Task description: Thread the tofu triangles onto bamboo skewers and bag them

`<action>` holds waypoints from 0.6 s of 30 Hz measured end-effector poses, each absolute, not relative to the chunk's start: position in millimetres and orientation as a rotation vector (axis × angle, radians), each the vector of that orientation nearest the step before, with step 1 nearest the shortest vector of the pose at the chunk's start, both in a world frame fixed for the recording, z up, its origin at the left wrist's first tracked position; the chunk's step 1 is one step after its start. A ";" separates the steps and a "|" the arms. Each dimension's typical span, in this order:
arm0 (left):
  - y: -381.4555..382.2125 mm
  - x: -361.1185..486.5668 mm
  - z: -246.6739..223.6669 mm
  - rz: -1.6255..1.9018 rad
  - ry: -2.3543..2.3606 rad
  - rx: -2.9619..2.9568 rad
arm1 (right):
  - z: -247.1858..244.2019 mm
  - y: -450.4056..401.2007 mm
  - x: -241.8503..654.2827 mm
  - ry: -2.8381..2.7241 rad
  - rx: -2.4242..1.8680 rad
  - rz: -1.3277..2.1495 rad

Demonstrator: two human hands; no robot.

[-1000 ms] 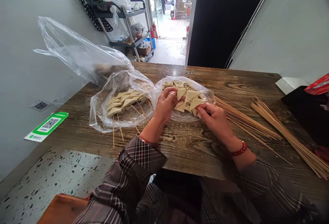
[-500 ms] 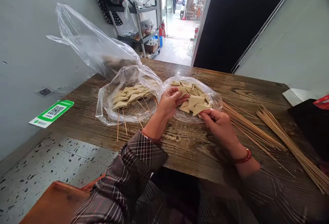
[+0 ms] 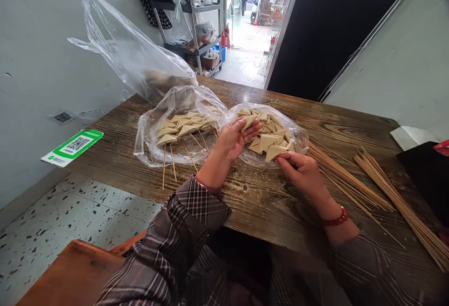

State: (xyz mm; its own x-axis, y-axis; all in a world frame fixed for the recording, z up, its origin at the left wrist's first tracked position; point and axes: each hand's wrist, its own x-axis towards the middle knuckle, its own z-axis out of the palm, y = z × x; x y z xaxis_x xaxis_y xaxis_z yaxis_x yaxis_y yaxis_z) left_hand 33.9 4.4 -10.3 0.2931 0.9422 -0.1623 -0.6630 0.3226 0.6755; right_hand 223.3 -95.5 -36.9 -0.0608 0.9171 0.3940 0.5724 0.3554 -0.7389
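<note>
My left hand [image 3: 233, 138] holds a pale triangular tofu piece [image 3: 249, 122] between thumb and fingers, its other fingers stretched out. With thumb and forefinger, my right hand [image 3: 298, 169] pinches the corner of another triangular tofu piece [image 3: 274, 152] at the near edge of a pile. That pile of tofu pieces [image 3: 268, 126] lies on a clear plastic bag [image 3: 300, 138]. To the left, skewered tofu pieces [image 3: 189, 123] rest in a second clear bag [image 3: 143, 144], their bamboo sticks [image 3: 164, 170] pointing toward me. The right hand's fingertips partly hide the piece they pinch.
Two bundles of loose bamboo skewers, a nearer bundle [image 3: 347, 177] and a farther-right bundle [image 3: 400, 207], lie on the wooden table [image 3: 259, 207]. A large clear bag [image 3: 140, 58] stands behind on the left. A green QR card [image 3: 75, 148] sits at the left edge. Beyond is a shelf cart [image 3: 189, 9].
The left hand's piece has turned to a steeper tilt, and its fingers have spread more. My right hand has drawn its pinched piece out slightly from the pile. The view has shifted slightly.
</note>
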 end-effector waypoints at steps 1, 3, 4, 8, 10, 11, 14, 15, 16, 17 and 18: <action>3.9 33.8 -10.1 1.139 0.601 0.542 | -37.1 -95.4 223.4 -1.748 -1.328 0.493; 2.7 33.8 -9.1 1.130 0.596 0.535 | -37.4 -95.5 223.6 -1.748 -1.329 0.489; 2.0 33.9 -8.3 1.124 0.593 0.531 | -37.6 -95.6 223.8 -1.747 -1.329 0.489; 0.3 33.8 -5.7 1.116 0.594 0.520 | -38.2 -95.9 224.4 -1.756 -1.331 0.495; 0.4 33.8 -5.5 1.116 0.595 0.517 | -37.7 -96.0 224.4 -1.762 -1.336 0.495; 0.6 33.8 -5.5 1.115 0.597 0.515 | -37.2 -96.1 224.3 -1.762 -1.338 0.493; 1.2 33.8 -5.5 1.114 0.605 0.510 | -35.8 -96.1 223.8 -1.761 -1.345 0.483; 1.3 33.9 -5.4 1.114 0.605 0.510 | -35.7 -96.1 223.7 -1.765 -1.346 0.481; 1.3 33.9 -5.2 1.114 0.605 0.511 | -35.8 -96.0 223.7 -1.768 -1.347 0.480; 1.3 33.9 -5.0 1.114 0.605 0.512 | -36.1 -95.9 223.7 -1.770 -1.348 0.480; 1.2 33.9 -4.7 1.112 0.604 0.514 | -36.6 -95.8 223.9 -1.771 -1.350 0.481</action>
